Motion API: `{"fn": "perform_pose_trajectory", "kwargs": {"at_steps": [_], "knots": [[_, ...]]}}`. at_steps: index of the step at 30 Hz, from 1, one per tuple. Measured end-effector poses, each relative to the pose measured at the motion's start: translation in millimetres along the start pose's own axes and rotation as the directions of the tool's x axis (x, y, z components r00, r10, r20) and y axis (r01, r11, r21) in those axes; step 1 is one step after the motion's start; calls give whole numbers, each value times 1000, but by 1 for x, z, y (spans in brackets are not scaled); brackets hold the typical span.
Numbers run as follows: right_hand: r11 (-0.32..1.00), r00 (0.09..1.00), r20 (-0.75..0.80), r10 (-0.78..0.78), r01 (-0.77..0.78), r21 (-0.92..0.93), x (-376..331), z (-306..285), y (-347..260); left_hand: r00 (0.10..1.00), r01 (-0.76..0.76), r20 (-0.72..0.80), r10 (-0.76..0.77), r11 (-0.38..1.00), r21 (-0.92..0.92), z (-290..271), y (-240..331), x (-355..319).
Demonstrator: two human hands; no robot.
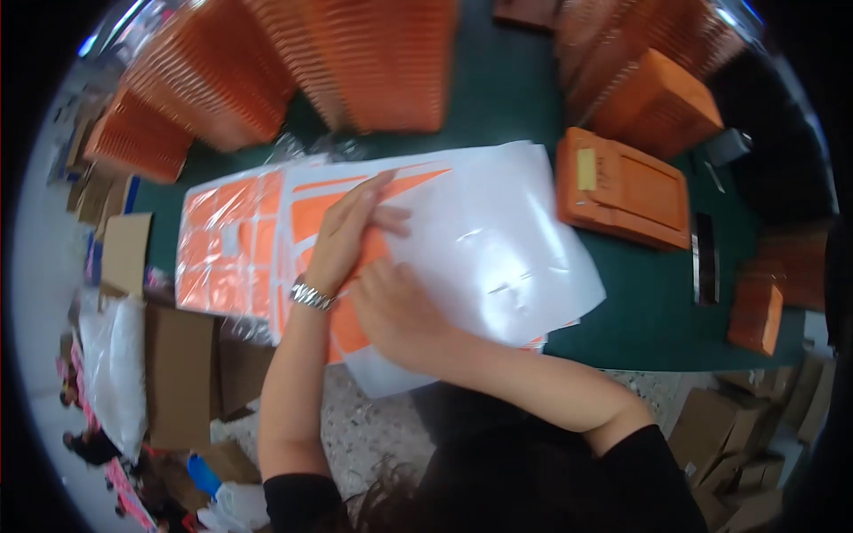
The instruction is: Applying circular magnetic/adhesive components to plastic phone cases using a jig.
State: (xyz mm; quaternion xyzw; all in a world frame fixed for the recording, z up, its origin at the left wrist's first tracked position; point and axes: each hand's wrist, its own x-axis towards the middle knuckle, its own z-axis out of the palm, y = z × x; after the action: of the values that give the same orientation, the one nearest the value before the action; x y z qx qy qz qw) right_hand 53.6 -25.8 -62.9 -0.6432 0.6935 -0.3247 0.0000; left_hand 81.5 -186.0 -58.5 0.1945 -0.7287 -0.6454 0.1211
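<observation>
Head view. Left hand (346, 224) laid on the orange sheet (313, 216), fingers extended away from the body, thumb apart. Right hand (391, 306) just below it, wrist bent, fingers curled; blurred, can't tell whether pinching. Clear plastic bag (203, 286), left on tabletop (626, 342), contains orange printed sheets. White glossy sheet (475, 226) partly covers the orange one, long axis left–right, a corner pointing right.
</observation>
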Motion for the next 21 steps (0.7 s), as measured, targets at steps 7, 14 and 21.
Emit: {"fn": "perform_pose_trajectory", "kwargs": {"at_steps": [7,14,21], "knots": [[997,997,79,23,-17,-81,13,4,-4,992,122,21,-121,988,-97,-7,-1,-5],[954,980,-196,-44,100,283,-21,-75,-1,997,28,76,-26,1000,-14,-3,0,0],[913,858,-496,135,-303,-275,-95,-263,86,999,32,33,-38,987,157,4,30,5]]}}
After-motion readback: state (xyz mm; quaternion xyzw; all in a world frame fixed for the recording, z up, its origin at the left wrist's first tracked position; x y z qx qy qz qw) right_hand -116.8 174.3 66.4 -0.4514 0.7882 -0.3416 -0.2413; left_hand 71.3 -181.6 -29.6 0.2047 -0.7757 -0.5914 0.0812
